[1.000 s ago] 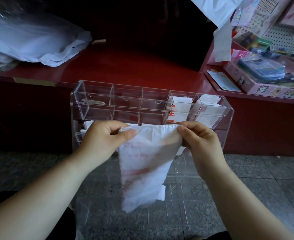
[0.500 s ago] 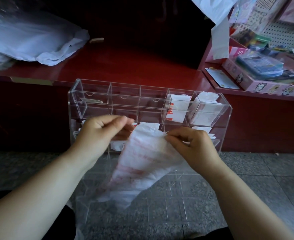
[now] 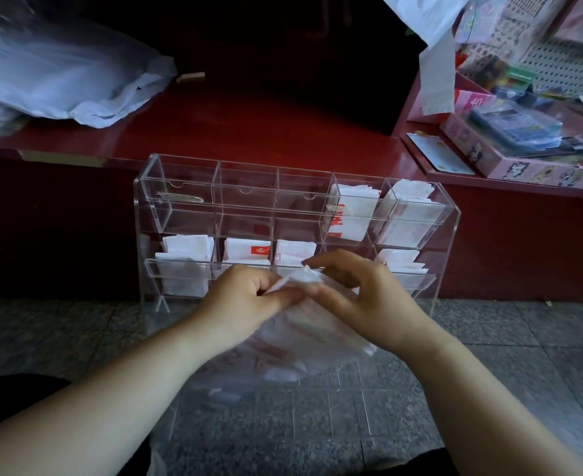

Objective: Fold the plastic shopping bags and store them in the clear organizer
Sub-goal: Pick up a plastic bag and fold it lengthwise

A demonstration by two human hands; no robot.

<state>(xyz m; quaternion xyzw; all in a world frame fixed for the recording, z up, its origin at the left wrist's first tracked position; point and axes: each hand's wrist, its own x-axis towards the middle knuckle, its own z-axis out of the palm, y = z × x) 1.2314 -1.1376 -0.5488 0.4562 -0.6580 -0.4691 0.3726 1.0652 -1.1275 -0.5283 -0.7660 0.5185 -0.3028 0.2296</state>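
The lower part of a thin white plastic shopping bag with faint red print [image 3: 293,341] is blurred and partly tucked under both wrists, so its folds and bottom edge are hard to make out. The right hand [image 3: 362,297] covers the fourth lower compartment of a clear acrylic organizer [image 3: 144,214] with two rows of five compartments, so what that compartment holds cannot be seen. Below the hands a clear gridded panel [image 3: 317,410] lies flat. It may be another acrylic tier, but it is too faint to say. Both forearms are cut off at the bottom edge of the view.

The organizer stands upright on a floor of grey speckled stone tiles [image 3: 523,341], against the front of a dark red wooden counter [image 3: 248,132]. At the counter's far left lies a heap of loose translucent white plastic bags [image 3: 59,73]. At the right, a pink cardboard tray of stationery [image 3: 530,170] sits on a red ledge. The room behind the counter is dark.

The shopping bag is held in the air just in front of the organizer's lower row. The left hand [image 3: 245,297] and the right hand both pinch its crumpled top corner between thumb and curled fingers, and the two thumb tips are close together. The bag widens below the hands. Folded white plastic bags [image 3: 353,211] stand in the two rightmost upper compartments and in the first, second, third and fifth lower ones. Some of them show red print.
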